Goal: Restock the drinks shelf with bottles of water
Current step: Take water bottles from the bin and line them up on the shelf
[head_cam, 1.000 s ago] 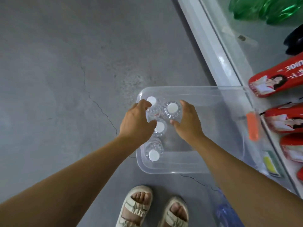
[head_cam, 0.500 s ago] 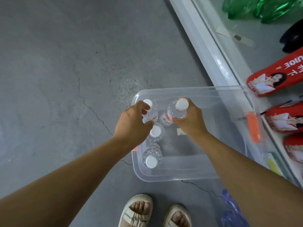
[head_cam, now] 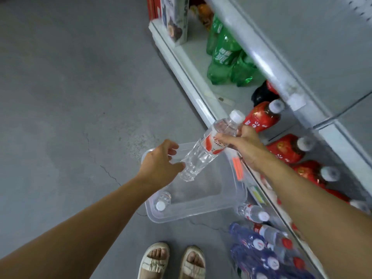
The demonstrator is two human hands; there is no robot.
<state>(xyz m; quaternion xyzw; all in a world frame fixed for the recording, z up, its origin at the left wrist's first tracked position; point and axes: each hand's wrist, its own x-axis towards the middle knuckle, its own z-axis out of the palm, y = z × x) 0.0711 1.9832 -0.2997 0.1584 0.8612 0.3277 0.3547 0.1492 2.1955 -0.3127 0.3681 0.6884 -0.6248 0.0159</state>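
Observation:
My right hand (head_cam: pixel 245 146) grips a clear water bottle (head_cam: pixel 203 152) with a red-and-white label near its neck. The bottle is tilted above the clear plastic bin (head_cam: pixel 201 214) on the floor, its white cap pointing up toward the shelf. My left hand (head_cam: pixel 161 164) hovers over the bin's left side with loosely curled fingers and holds nothing; its thumb is close to the bottle's base. One more water bottle (head_cam: pixel 161 204) stands in the bin's near left corner. Whatever lies under my left hand is hidden.
The white bottom shelf (head_cam: pixel 181 63) runs diagonally on the right, carrying green bottles (head_cam: pixel 225 55), red-labelled bottles (head_cam: pixel 281 150), water bottles (head_cam: pixel 253 213) and blue-labelled bottles (head_cam: pixel 257 248). An upper shelf edge (head_cam: pixel 271 63) overhangs them. My sandalled feet (head_cam: pixel 155 260) stand by the bin on grey concrete.
My right hand has lifted its bottle out of the bin, up and right toward the shelf. My left hand has let go of the bottles in the bin and risen. The view has tilted up.

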